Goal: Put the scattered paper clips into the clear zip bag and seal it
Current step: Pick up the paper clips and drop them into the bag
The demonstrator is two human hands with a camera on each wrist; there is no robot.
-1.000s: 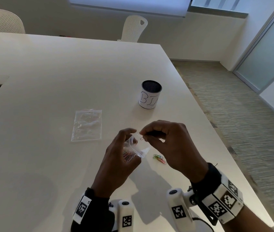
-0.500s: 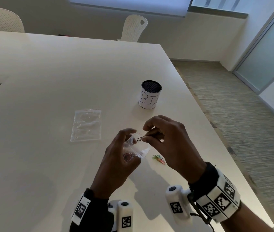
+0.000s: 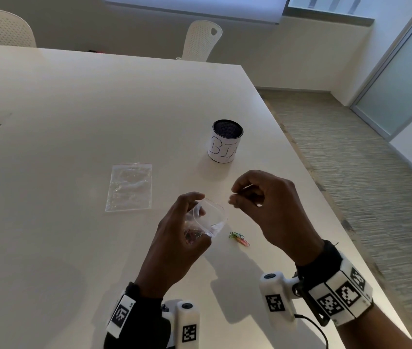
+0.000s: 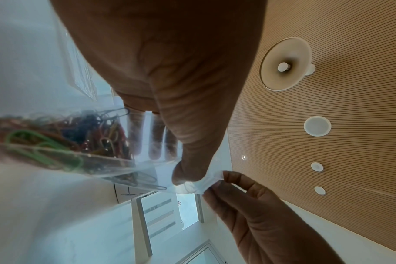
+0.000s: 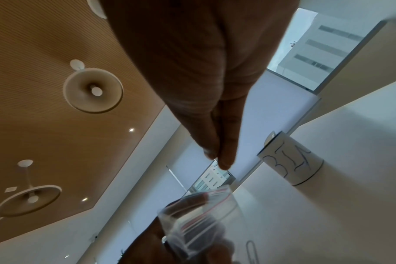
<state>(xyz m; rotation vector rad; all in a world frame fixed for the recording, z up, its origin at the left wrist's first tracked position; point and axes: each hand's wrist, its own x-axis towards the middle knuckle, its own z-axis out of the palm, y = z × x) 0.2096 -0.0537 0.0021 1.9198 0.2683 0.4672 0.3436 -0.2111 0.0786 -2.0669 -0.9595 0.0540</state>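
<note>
My left hand grips a small clear zip bag above the table, with its mouth held open toward the right. Several coloured paper clips lie bunched at the bag's bottom. My right hand hovers just right of the mouth. Its thumb and forefinger are pressed together, and no clip shows between them. The red zip strip of the bag shows below them. A few loose coloured clips lie on the white table between my hands.
A second clear bag lies flat to the left. A white cup with a dark mesh inside stands behind my hands. The table's right edge runs close by my right arm. Two white chairs stand at the far side.
My right hand held a dark clip at the bag's mouth. It has now drawn back up and to the right, and the clip no longer shows in its fingers. The left hand keeps the bag open.
</note>
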